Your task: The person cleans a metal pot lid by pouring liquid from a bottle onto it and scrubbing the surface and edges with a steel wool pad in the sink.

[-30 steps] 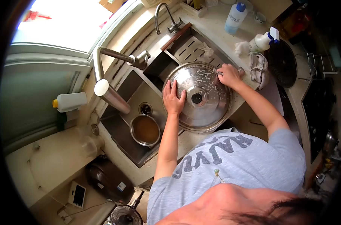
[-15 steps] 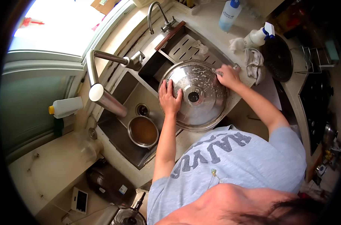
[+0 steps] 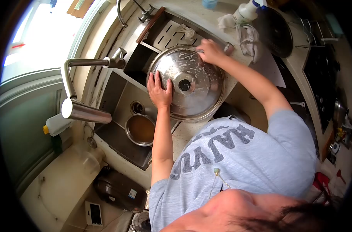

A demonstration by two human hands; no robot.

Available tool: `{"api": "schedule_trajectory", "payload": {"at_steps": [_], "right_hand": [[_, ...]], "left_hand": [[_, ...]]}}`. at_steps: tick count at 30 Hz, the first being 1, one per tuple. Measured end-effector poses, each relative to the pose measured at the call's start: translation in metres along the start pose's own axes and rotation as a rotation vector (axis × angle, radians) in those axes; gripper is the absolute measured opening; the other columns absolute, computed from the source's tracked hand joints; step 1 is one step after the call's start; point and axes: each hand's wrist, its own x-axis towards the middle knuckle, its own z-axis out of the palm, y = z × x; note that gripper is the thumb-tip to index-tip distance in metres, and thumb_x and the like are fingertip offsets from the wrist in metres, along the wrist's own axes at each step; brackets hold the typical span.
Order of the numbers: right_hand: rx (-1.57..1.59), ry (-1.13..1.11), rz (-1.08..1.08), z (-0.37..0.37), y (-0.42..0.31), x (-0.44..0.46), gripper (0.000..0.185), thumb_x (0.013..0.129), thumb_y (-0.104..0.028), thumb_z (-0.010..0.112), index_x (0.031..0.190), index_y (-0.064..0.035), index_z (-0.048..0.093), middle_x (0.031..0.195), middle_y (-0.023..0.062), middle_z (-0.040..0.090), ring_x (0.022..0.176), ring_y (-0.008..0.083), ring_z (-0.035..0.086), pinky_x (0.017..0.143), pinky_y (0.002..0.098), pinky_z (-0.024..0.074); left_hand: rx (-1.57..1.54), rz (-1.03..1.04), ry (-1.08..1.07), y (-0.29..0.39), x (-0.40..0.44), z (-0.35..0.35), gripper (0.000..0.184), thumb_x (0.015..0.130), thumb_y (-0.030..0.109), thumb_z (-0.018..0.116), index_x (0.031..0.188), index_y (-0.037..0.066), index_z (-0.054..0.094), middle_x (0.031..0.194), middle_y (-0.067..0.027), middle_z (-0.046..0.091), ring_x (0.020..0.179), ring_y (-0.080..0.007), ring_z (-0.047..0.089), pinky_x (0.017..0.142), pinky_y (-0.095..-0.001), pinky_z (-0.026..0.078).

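A large round metal lid (image 3: 203,91) with a black knob, streaked with white suds on its far half, lies over the counter by the sink. My left hand (image 3: 159,94) rests flat on the lid's left side, fingers spread. At the far right part of the rim is my right hand (image 3: 211,51), its fingers closed around a small greyish thing that is mostly hidden. Left of the lid, a metal pot (image 3: 141,130) of brownish liquid stands in the sink basin (image 3: 118,141), beside the drain (image 3: 137,107).
A tall faucet (image 3: 87,110) reaches over the basin's left side. Beyond the lid is a slotted metal tray (image 3: 166,35) with a crumpled cloth. A rag (image 3: 247,40), a spray bottle (image 3: 245,12) and a dark round lid (image 3: 276,34) stand to the right, near the stove (image 3: 322,79).
My right hand has slid along the lid's rim, away from my body and leftward. My left hand stays on the lid. The whole view has shifted.
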Motion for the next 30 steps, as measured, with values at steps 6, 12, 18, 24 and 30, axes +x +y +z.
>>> {"api": "schedule_trajectory", "payload": {"at_steps": [6, 12, 18, 24, 30], "right_hand": [[0.033, 0.152, 0.308, -0.002, -0.017, -0.147, 0.021, 0.077, -0.019, 0.066, 0.095, -0.0084, 0.067, 0.085, 0.0124, 0.057, 0.085, 0.0321, 0.058, 0.073, 0.0419, 0.0489], [-0.077, 0.334, 0.286, 0.012, -0.024, -0.142, 0.011, 0.071, -0.012, 0.066, 0.077, -0.0056, 0.059, 0.083, 0.0116, 0.057, 0.085, 0.0323, 0.057, 0.071, 0.0424, 0.0492], [0.154, 0.469, 0.29, 0.0, -0.008, -0.139, 0.025, 0.08, -0.021, 0.066, 0.1, -0.0052, 0.067, 0.089, 0.0161, 0.061, 0.083, 0.032, 0.06, 0.074, 0.0371, 0.0498], [0.203, 0.339, 0.414, 0.012, -0.023, -0.144, 0.037, 0.08, -0.026, 0.065, 0.103, 0.0019, 0.063, 0.094, 0.0193, 0.063, 0.091, 0.0349, 0.06, 0.08, 0.0415, 0.0478], [0.08, 0.247, 0.157, 0.0, -0.025, -0.064, 0.029, 0.078, -0.023, 0.067, 0.102, -0.0075, 0.065, 0.096, 0.0124, 0.061, 0.093, 0.0332, 0.058, 0.082, 0.0408, 0.0472]], "left_hand": [[-0.01, 0.019, 0.017, -0.003, -0.001, 0.003, 0.055, 0.08, 0.037, 0.063, 0.129, 0.014, 0.053, 0.136, -0.0142, 0.045, 0.124, -0.0333, 0.041, 0.102, -0.0424, 0.035], [-0.014, 0.006, 0.024, -0.002, 0.0, 0.003, 0.054, 0.085, 0.038, 0.058, 0.13, 0.009, 0.051, 0.137, -0.0177, 0.044, 0.126, -0.0343, 0.039, 0.105, -0.0419, 0.031], [0.095, -0.129, 0.086, -0.001, -0.002, 0.012, 0.057, 0.086, 0.043, 0.058, 0.13, 0.008, 0.05, 0.141, -0.0255, 0.034, 0.131, -0.0407, 0.027, 0.105, -0.0467, 0.029], [-0.05, -0.392, 0.043, -0.009, -0.023, -0.002, 0.063, 0.084, 0.041, 0.062, 0.132, 0.003, 0.045, 0.139, -0.0287, 0.031, 0.121, -0.0442, 0.031, 0.103, -0.0501, 0.027], [-0.196, -0.559, -0.161, -0.017, -0.123, -0.043, 0.061, 0.085, 0.038, 0.062, 0.131, 0.002, 0.045, 0.133, -0.0287, 0.036, 0.124, -0.0448, 0.028, 0.104, -0.0473, 0.026]]}}
